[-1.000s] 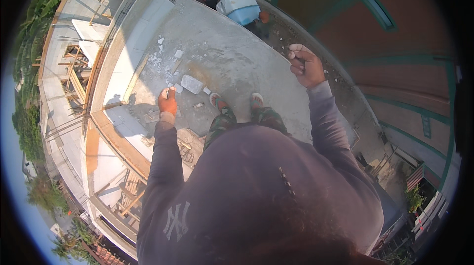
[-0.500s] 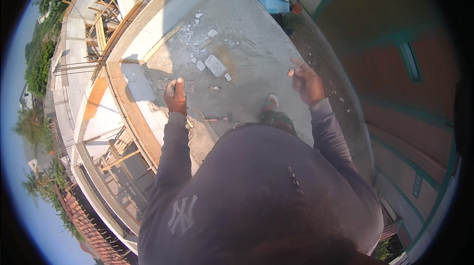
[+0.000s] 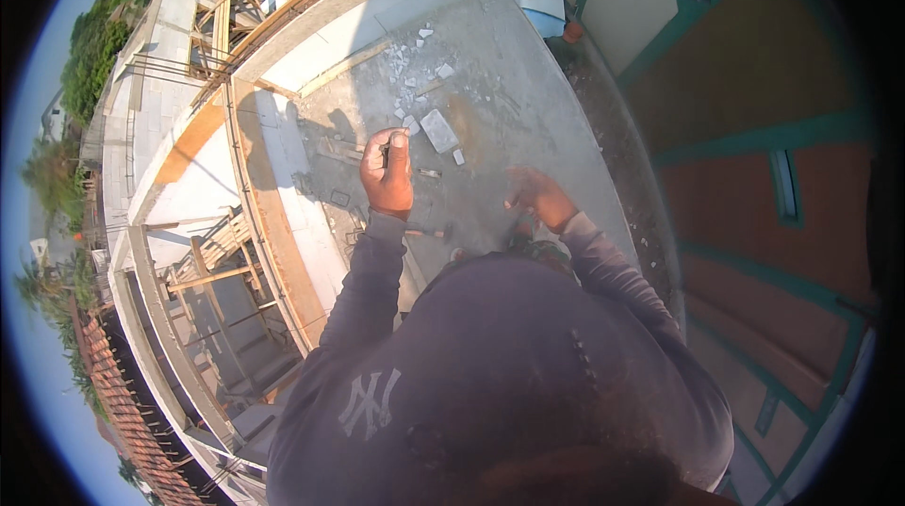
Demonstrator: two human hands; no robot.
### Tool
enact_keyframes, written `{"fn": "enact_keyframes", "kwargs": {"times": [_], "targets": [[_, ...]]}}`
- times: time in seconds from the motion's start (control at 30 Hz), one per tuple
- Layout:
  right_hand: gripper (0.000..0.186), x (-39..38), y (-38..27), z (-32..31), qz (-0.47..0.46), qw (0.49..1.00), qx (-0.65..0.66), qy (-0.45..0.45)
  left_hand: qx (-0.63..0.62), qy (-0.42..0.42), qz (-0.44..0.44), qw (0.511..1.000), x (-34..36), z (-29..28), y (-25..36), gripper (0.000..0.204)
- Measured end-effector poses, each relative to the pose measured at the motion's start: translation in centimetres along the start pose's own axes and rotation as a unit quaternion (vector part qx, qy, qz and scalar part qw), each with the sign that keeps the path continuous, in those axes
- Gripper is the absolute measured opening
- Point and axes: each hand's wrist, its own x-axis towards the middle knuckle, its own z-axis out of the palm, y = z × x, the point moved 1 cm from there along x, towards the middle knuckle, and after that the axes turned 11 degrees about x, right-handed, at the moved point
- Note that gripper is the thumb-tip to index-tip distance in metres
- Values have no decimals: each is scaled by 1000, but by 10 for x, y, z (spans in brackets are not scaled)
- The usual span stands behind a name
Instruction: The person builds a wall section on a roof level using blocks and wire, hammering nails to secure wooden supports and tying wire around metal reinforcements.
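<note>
My left hand (image 3: 387,176) is raised over the concrete floor (image 3: 490,63), its fingers curled in and its thumb pointing up. Something small and dark seems to sit inside the curl, too hidden to name. To its right, my right hand (image 3: 541,199) hangs in front of my body, slightly blurred, with its fingers apart and nothing visible in them. A pale rectangular block (image 3: 438,131) lies on the floor just beyond my hands. Broken white pieces (image 3: 405,73) are scattered farther off.
On the left runs a low pale block wall (image 3: 300,195) beside an orange-brown board (image 3: 267,162). Beyond it is timber framing (image 3: 222,285); steel bars (image 3: 174,71) stick out. The floor's right edge borders a gap before a painted building (image 3: 754,214). A blue-white container (image 3: 539,8) stands far off.
My view has turned a little, shifting the surroundings. My right hand has come down and inward, nearer to the left. My left hand stays curled and has moved right in the picture.
</note>
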Motion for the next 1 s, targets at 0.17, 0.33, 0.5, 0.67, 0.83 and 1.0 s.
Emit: {"fn": "enact_keyframes", "kwargs": {"times": [0.17,0.33,0.5,0.67,0.83,1.0], "targets": [[72,36,14,8,1,995,95,11,63,-32,56,996,-34,-29,11,27],[48,40,-4,57,49,960,275,-22,101,-49,62,992,-73,-60,19,23],[27,87,6,90,-70,951,299,32,123,-52,29,991,-106,-87,14,18],[22,86,-16,118,-202,967,132,86,141,57,-50,987,-130,-160,-44,18],[20,69,-24,153,-273,955,28,116,226,96,-58,968,-154,-193,-87,23],[22,68,-4,175,-358,924,-72,117,372,173,-81,909,-164,-190,-129,28]]}}
